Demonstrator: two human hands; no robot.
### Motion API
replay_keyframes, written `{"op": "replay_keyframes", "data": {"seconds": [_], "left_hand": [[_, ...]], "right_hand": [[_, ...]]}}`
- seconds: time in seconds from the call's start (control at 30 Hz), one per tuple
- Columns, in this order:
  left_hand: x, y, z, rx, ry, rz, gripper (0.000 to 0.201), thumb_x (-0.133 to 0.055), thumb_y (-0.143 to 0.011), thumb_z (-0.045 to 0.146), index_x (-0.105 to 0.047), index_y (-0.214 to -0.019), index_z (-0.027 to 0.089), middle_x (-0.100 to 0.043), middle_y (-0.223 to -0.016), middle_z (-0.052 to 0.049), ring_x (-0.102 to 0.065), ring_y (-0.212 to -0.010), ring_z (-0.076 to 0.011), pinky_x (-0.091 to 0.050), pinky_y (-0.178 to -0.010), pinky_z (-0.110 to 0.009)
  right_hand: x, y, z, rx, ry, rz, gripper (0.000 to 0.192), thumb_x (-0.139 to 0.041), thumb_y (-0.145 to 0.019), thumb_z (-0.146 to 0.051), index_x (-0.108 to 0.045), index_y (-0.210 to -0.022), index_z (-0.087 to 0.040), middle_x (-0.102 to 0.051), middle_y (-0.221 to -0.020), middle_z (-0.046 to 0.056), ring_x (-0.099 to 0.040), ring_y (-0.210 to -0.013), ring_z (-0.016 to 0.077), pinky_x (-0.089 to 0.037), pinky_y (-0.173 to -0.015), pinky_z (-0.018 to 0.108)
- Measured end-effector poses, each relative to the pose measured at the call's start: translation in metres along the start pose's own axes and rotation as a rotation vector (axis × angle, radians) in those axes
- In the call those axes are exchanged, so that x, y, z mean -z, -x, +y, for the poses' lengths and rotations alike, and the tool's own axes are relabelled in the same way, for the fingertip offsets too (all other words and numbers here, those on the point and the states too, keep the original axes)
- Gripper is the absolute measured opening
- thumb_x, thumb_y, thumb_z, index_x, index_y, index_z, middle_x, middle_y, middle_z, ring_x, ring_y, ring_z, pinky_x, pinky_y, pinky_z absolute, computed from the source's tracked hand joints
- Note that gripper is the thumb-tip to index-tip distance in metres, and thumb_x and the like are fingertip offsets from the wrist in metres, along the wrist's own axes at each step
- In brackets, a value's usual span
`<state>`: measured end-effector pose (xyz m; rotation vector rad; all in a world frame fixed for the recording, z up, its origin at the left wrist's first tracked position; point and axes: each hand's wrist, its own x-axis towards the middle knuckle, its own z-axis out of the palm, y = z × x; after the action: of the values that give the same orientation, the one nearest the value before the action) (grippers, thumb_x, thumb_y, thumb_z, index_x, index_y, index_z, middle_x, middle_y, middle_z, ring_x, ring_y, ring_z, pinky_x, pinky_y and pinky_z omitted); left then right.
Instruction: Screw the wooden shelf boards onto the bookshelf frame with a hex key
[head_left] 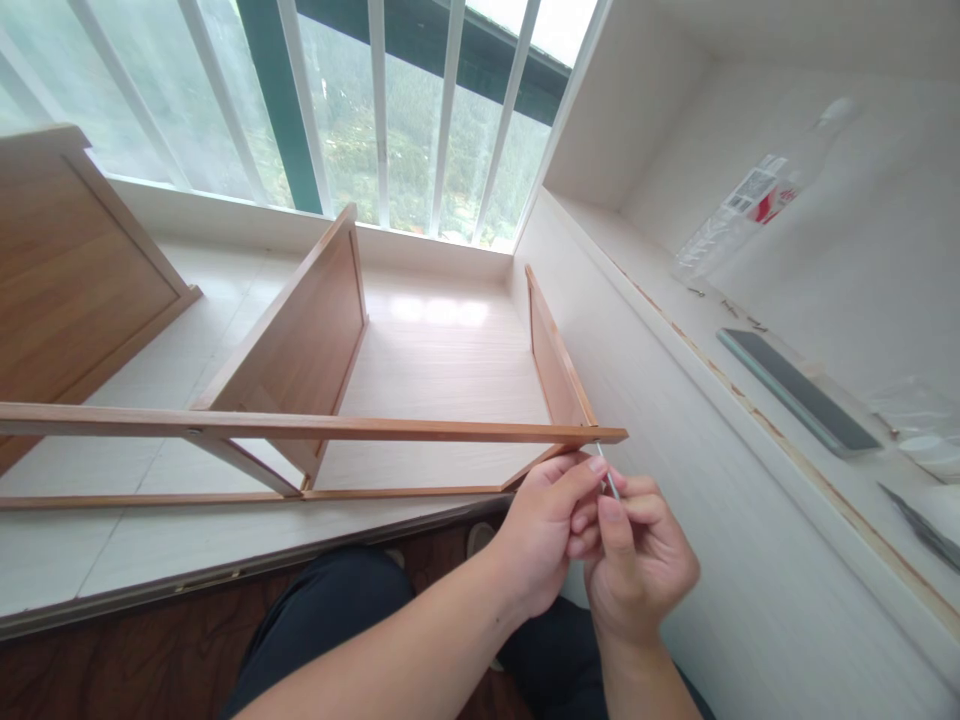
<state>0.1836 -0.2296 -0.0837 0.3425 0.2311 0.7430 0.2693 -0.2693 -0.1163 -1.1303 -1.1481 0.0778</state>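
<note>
My right hand (pixel 646 565) is closed, pinching a thin silver hex key (pixel 612 484) between thumb and fingers. The key's upper end meets the end of a wooden rail (pixel 420 430), at the right corner of a wooden shelf frame lying on its side. My left hand (pixel 546 525) is closed too, its thumb and fingertips around the key just below the rail. Curled fingers hide the lower part of the key. A wooden end panel (pixel 559 355) joins the rail near that corner, and a middle panel (pixel 300 330) stands farther left.
Another wooden panel (pixel 82 290) rises at the left. On the white ledge (pixel 637 265) to the right lie a plastic bottle (pixel 765 195), several small screws (pixel 731 308) and a phone (pixel 799 390). A barred window (pixel 420 120) is behind; a white side wall (pixel 720 500) stands close to my right hand.
</note>
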Motion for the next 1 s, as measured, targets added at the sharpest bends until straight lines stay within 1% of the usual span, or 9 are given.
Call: {"op": "replay_keyframes", "data": {"seconds": [0.1, 0.17, 0.23, 0.37, 0.47, 0.63, 0.83, 1.0], "left_hand": [[-0.001, 0.001, 0.001, -0.009, 0.002, 0.022, 0.032, -0.072, -0.084, 0.043, -0.061, -0.078, 0.014, -0.034, -0.044, 0.011, -0.024, -0.036, -0.0019, -0.015, -0.040, -0.018], [-0.001, 0.003, 0.001, -0.005, 0.000, 0.029, 0.033, -0.072, -0.084, 0.044, -0.061, -0.078, 0.013, -0.034, -0.044, 0.011, -0.025, -0.036, -0.0018, -0.015, -0.040, -0.019], [-0.001, 0.004, 0.001, -0.002, -0.003, 0.031, 0.032, -0.071, -0.085, 0.043, -0.061, -0.078, 0.013, -0.034, -0.044, 0.010, -0.025, -0.035, -0.0019, -0.015, -0.040, -0.019], [0.000, 0.005, 0.000, 0.014, -0.003, 0.037, 0.033, -0.072, -0.083, 0.044, -0.060, -0.077, 0.014, -0.034, -0.043, 0.011, -0.025, -0.034, -0.0022, -0.015, -0.040, -0.019], [0.000, 0.004, 0.000, 0.026, -0.001, 0.043, 0.035, -0.074, -0.080, 0.046, -0.059, -0.074, 0.015, -0.034, -0.042, 0.011, -0.026, -0.033, -0.0024, -0.014, -0.039, -0.020], [0.001, 0.003, 0.000, 0.030, -0.008, 0.029, 0.033, -0.070, -0.083, 0.045, -0.060, -0.076, 0.014, -0.034, -0.041, 0.010, -0.026, -0.033, -0.0027, -0.014, -0.039, -0.020], [0.003, 0.002, -0.001, 0.024, 0.009, 0.014, 0.030, -0.069, -0.086, 0.042, -0.060, -0.075, 0.015, -0.034, -0.041, 0.010, -0.025, -0.032, -0.0025, -0.011, -0.038, -0.020], [0.004, 0.002, 0.000, 0.017, -0.015, 0.008, 0.031, -0.071, -0.085, 0.041, -0.063, -0.078, 0.012, -0.034, -0.042, 0.010, -0.025, -0.032, -0.0014, -0.012, -0.038, -0.019]], "right_hand": [[0.003, 0.002, 0.003, -0.012, 0.023, 0.006, 0.028, -0.071, -0.088, -0.025, -0.059, -0.064, -0.018, -0.062, -0.066, 0.001, -0.068, -0.077, 0.0183, -0.054, -0.080, 0.036], [0.005, 0.003, 0.003, -0.025, 0.034, 0.003, 0.027, -0.072, -0.087, -0.025, -0.059, -0.064, -0.018, -0.064, -0.070, 0.002, -0.068, -0.077, 0.0183, -0.054, -0.081, 0.037], [0.006, 0.003, 0.001, -0.034, 0.038, -0.010, 0.027, -0.072, -0.086, -0.024, -0.060, -0.064, -0.018, -0.063, -0.071, 0.002, -0.068, -0.075, 0.0181, -0.055, -0.076, 0.036], [0.006, 0.001, -0.004, -0.053, 0.019, -0.047, 0.026, -0.071, -0.087, -0.025, -0.060, -0.064, -0.018, -0.062, -0.072, 0.001, -0.067, -0.066, 0.0163, -0.055, -0.059, 0.030], [0.006, 0.000, -0.006, -0.071, 0.002, -0.070, 0.026, -0.070, -0.088, -0.026, -0.061, -0.065, -0.018, -0.062, -0.071, 0.001, -0.066, -0.063, 0.0157, -0.054, -0.052, 0.028], [0.004, -0.001, -0.007, -0.109, -0.034, -0.074, 0.023, -0.068, -0.088, -0.025, -0.062, -0.067, -0.018, -0.062, -0.072, 0.000, -0.064, -0.058, 0.0143, -0.055, -0.051, 0.029], [0.005, -0.002, -0.007, -0.149, -0.086, -0.089, 0.021, -0.067, -0.088, -0.024, -0.064, -0.069, -0.018, -0.062, -0.071, 0.000, -0.062, -0.056, 0.0136, -0.056, -0.055, 0.031], [0.007, -0.003, -0.005, -0.175, -0.096, -0.097, 0.022, -0.068, -0.087, -0.027, -0.065, -0.067, -0.018, -0.064, -0.068, 0.002, -0.063, -0.059, 0.0159, -0.056, -0.054, 0.032]]}}
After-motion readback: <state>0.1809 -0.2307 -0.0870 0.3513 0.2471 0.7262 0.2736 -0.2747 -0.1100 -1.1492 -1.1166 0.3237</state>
